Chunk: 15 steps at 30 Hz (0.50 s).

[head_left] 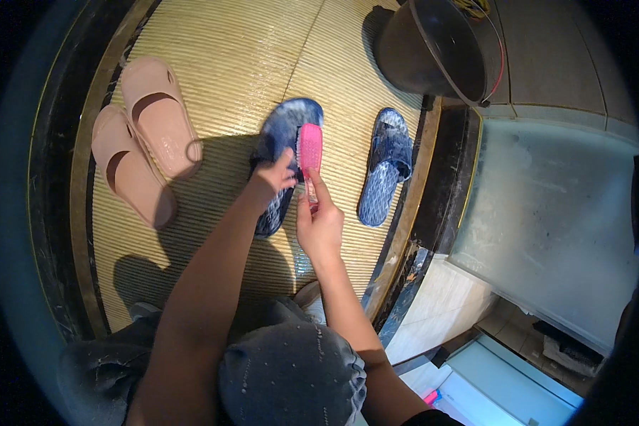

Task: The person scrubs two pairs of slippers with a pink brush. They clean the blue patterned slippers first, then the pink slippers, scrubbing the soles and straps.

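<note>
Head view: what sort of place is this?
Probably a bathroom or shower area, judging by the wet-looking ribbed floor, the frosted panel at the right and the dark bucket at the top.

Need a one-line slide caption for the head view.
Right hand holding a pink brush at a soapy-looking blue slipper, left hand close beside the brush.

From the lower edge, bare forearms (pixel 209 277) extend to mid-frame, the left hand (pixel 273 176) loosely spread, the right hand (pixel 321 226) curled in a grip.
</note>
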{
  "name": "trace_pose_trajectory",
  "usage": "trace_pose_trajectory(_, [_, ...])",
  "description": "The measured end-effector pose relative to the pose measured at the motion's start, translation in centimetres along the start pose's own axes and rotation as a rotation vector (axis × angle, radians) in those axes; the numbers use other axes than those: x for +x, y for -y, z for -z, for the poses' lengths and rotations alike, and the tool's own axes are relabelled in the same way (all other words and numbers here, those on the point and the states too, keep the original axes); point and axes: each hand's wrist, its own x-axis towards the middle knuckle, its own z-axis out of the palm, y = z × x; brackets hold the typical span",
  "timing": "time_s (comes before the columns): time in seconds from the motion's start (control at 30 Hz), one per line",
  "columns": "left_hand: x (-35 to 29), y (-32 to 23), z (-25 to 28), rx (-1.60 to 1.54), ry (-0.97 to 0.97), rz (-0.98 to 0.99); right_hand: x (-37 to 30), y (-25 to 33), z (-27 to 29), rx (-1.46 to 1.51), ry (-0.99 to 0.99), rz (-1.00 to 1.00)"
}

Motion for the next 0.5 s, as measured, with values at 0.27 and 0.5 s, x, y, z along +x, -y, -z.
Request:
trace_pose_trajectory(0.27, [1.6,3.0,1.9,-0.163,0.245,0.099,-1.8,-0.4,0.8,-0.211,0.116,0.075])
trace_pose_trajectory(0.5, [0.5,1.0,0.7,-0.271,0.365,0.132,-3.1,-1.3,1.0,-0.222,0.109,0.114])
